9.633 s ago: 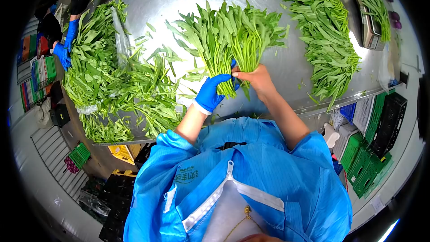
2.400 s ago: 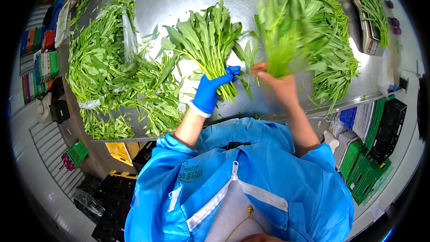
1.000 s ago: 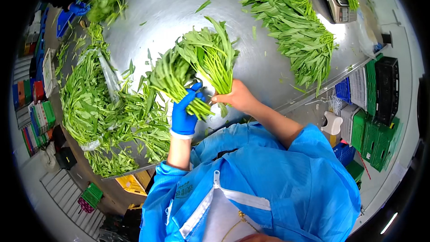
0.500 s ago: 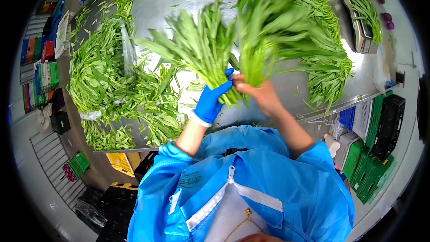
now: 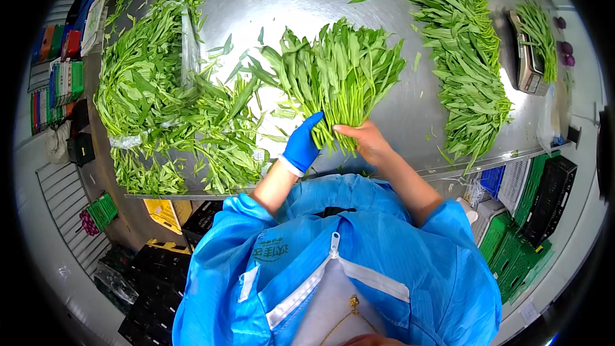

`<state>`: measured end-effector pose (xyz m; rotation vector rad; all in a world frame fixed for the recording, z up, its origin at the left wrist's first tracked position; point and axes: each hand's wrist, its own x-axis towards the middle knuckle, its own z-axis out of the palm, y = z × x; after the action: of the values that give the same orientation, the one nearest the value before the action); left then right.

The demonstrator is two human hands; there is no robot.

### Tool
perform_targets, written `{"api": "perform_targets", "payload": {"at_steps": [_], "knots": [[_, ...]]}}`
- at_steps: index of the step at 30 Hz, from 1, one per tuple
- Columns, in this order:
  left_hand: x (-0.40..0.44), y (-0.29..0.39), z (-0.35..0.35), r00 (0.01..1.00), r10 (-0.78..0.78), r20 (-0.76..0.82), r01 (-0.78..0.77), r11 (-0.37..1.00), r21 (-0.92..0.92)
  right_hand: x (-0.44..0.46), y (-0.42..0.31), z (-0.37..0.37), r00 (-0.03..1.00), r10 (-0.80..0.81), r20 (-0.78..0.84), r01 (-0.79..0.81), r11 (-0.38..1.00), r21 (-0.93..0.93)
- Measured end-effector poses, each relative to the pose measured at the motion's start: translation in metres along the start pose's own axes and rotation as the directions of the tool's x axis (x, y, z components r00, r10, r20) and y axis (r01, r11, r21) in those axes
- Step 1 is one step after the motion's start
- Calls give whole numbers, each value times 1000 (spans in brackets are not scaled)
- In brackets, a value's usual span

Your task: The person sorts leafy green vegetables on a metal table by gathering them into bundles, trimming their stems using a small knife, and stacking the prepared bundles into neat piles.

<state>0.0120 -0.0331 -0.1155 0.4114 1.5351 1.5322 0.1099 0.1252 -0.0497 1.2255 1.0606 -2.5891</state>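
A bunch of leafy greens (image 5: 339, 80) with long narrow leaves fans out in front of me, its stem ends pointing toward my body. My left hand (image 5: 301, 144), in a blue glove, is closed around the left side of the stems. My bare right hand (image 5: 368, 141) grips the same stems from the right, thumb across the front. To the left lies a big loose heap of greens (image 5: 141, 83). A long row of greens (image 5: 458, 57) lies on the right side of the metal table (image 5: 391, 144).
A scale (image 5: 530, 57) with greens on it stands at the far right. Clear plastic (image 5: 187, 45) lies in the left heap. Under the table edge are green crates (image 5: 512, 256), a black crate (image 5: 549, 198) and a yellow crate (image 5: 168, 214).
Two separate bundles, one in each hand, are now together as one bunch held by both hands. The right bundle has moved left. The view has shifted slightly.
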Motion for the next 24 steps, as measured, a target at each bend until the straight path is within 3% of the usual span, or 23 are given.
{"api": "perform_targets", "payload": {"at_steps": [1,2,3,4,5,8,11,14,16,18,20,22,24], "knots": [[2,-8,-1,998,-55,-25,52,995,-85,0,1,2,1000,21,9,-21,999,-38],[-4,3,0,990,135,50,-143,944,297,1,1,1,999,36,29,-34,998,-49],[-2,3,0,998,-66,11,66,998,-16,3,-1,-2,998,50,48,-47,997,-61],[4,4,-1,963,-265,37,262,908,-328,4,-2,-4,996,64,68,-59,995,-74],[6,4,-3,892,-436,121,417,687,-595,4,-5,-7,998,41,51,-38,997,-70],[2,55,0,920,-299,254,383,545,-745,0,-10,-17,998,-54,20,54,998,-21],[1,60,-4,932,-256,257,359,556,-750,-9,-19,-15,971,-240,-10,240,964,110],[1,66,3,938,-222,268,345,510,-788,-20,-28,-2,957,-289,29,283,952,117],[4,61,8,935,-199,292,352,449,-821,-12,-14,0,981,-195,2,195,981,-23],[1,54,15,933,-311,183,319,474,-821,-6,4,2,991,-134,-12,133,989,-71],[1,26,8,856,-470,216,447,461,-767,-2,17,3,995,-103,12,103,994,-32],[-6,-47,-13,953,-283,107,303,884,-357,-2,16,1,995,-100,27,101,994,-37],[-9,-38,-11,969,-223,104,246,905,-347,-6,7,-1,995,-101,-9,100,990,-96]]}}
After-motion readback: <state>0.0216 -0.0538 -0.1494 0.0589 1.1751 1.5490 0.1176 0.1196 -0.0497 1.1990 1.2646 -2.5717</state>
